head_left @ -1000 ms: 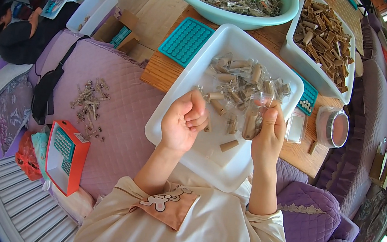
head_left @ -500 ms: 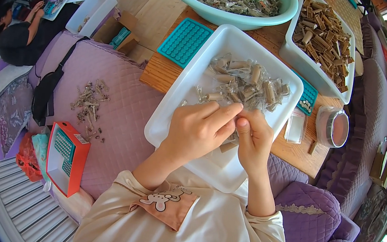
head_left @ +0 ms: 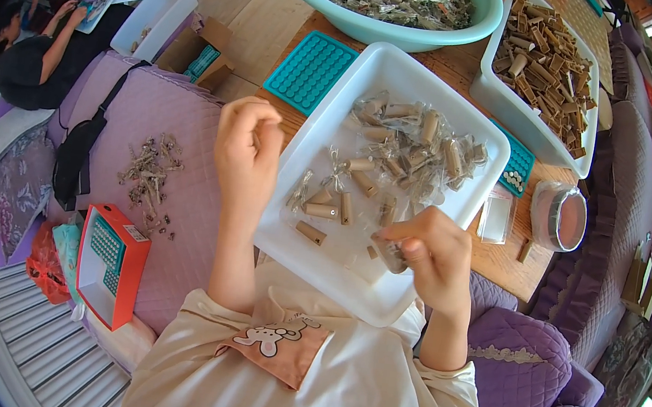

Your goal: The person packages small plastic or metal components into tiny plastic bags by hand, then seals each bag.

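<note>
My left hand [head_left: 250, 145] is raised beside the left rim of a white plastic tray [head_left: 398, 64], its fingers curled in; whatever they hold, if anything, is hidden. Over the tray's near right part, my right hand [head_left: 438, 254] pinches a small clear plastic packet [head_left: 392, 259], whose contents I cannot make out. Short brown tubes in clear wrappers [head_left: 423, 138] are heaped in the tray's far half. Several bare brown tubes [head_left: 311, 233] lie loose toward its near left side.
Behind the tray stand a turquoise basin [head_left: 395, 35] of wrapped pieces and a white bin [head_left: 536, 119] of brown pieces. Teal moulded trays [head_left: 310, 71] and a round clear tub [head_left: 559, 216] sit on the wooden table. Leftward are small metallic parts [head_left: 151, 182], a red box [head_left: 113, 267] and another person [head_left: 29, 69].
My hands were together over the tray. The left has moved up and left, out past the rim; the right has dropped slightly, uncovering the loose tubes.
</note>
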Action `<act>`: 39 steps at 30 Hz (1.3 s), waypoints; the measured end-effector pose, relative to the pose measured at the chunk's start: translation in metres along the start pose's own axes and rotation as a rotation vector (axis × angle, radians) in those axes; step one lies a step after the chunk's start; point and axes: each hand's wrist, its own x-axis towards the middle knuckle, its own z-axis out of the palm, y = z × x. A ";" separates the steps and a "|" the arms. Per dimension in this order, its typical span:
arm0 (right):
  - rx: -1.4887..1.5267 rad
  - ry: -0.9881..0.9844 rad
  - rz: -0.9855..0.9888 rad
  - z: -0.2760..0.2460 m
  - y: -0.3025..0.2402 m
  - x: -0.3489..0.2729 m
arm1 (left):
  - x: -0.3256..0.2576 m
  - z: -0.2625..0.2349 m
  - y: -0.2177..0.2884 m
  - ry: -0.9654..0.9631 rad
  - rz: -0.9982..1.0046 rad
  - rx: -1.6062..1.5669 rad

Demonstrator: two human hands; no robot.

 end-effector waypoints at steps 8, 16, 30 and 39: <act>0.550 0.165 0.245 0.010 0.002 0.000 | -0.045 0.004 0.034 -0.698 -0.422 -1.182; 0.704 0.240 0.323 0.015 0.003 -0.007 | -0.041 0.012 0.053 -0.561 -0.100 -0.713; 1.350 0.213 0.447 0.028 0.027 -0.022 | -0.037 0.015 0.035 -0.390 0.845 -0.266; 0.088 0.543 0.372 -0.024 0.053 0.023 | -0.049 0.001 0.004 -0.464 -0.197 -0.904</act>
